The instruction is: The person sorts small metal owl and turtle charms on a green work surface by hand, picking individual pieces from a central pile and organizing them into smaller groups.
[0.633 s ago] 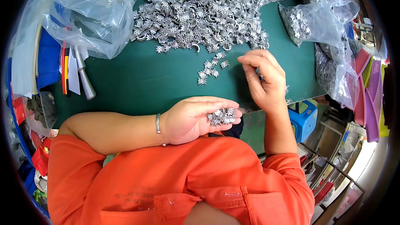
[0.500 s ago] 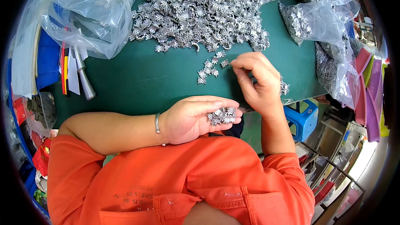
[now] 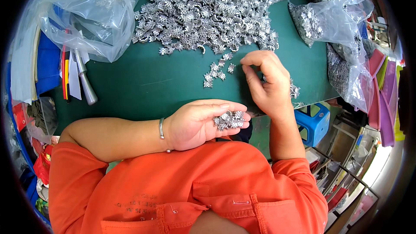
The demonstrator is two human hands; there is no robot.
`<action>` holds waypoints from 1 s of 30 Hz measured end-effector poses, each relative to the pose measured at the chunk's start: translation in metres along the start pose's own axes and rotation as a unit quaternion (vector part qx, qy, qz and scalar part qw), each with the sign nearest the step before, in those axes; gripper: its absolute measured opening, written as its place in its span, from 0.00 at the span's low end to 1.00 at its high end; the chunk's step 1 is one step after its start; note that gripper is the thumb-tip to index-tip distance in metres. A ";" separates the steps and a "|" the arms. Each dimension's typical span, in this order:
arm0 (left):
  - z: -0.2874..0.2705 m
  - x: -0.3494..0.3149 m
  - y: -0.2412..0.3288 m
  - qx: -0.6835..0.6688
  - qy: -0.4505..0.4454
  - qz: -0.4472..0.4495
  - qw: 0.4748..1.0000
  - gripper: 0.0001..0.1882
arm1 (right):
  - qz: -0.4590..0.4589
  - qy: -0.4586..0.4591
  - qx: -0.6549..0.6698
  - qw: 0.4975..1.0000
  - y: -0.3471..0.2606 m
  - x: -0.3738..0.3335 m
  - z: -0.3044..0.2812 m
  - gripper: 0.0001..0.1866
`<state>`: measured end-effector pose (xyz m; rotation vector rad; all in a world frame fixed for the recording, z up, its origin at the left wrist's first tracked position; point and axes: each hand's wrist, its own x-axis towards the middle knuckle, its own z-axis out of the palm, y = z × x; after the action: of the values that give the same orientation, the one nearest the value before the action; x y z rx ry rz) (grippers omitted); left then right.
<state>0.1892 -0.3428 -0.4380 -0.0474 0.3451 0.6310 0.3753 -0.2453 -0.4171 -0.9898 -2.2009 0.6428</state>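
My left hand (image 3: 190,123) lies palm up near the table's front edge, with a small heap of perforated metal pieces (image 3: 229,120) cradled on its fingers. To the right, my right hand (image 3: 271,80) is over the table with thumb and forefinger pinched together; whatever is between the tips cannot be made out. Just left of those fingertips lie several loose metal pieces (image 3: 214,71). More metal pieces (image 3: 294,90) show on the table past the right side of that hand, partly hidden by it. A big pile of the same pieces (image 3: 203,13) covers the far middle.
Clear plastic bags of metal parts (image 3: 307,24) stand at the right edge of the green table (image 3: 147,78). A crumpled clear bag (image 3: 93,17) and a metal-handled tool (image 3: 88,87) lie at left beside pens (image 3: 66,73). A blue stool (image 3: 314,123) is below the right side.
The whole view has shifted slightly. My right hand has risen a little relative to my left, its fingers still pinched. The left palm still carries its heap.
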 end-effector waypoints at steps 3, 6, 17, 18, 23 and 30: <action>-0.007 0.001 -0.004 -0.040 -0.026 0.010 0.999 0.21 | -0.021 -0.004 -0.011 1.000 -0.001 0.000 0.010 0.10; -0.007 0.002 -0.004 -0.035 -0.027 0.009 0.999 0.21 | -0.021 -0.007 -0.013 1.000 0.001 -0.003 0.013 0.09; -0.002 0.002 0.000 -0.053 -0.019 -0.010 0.998 0.25 | -0.015 -0.133 0.139 0.981 -0.009 0.011 -0.015 0.06; -0.003 0.002 -0.001 -0.049 -0.020 -0.010 0.999 0.25 | 0.018 -0.066 0.054 0.996 -0.009 0.010 -0.003 0.06; -0.003 0.001 -0.002 -0.035 -0.015 -0.004 0.999 0.25 | 0.016 0.006 -0.051 0.999 -0.004 0.012 0.022 0.06; -0.001 0.001 -0.001 0.000 -0.002 0.000 1.000 0.27 | -0.005 -0.040 -0.022 0.999 -0.003 0.015 0.002 0.07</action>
<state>0.1903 -0.3434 -0.4394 -0.0457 0.3411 0.6309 0.3644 -0.2358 -0.4116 -0.9899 -2.2987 0.6417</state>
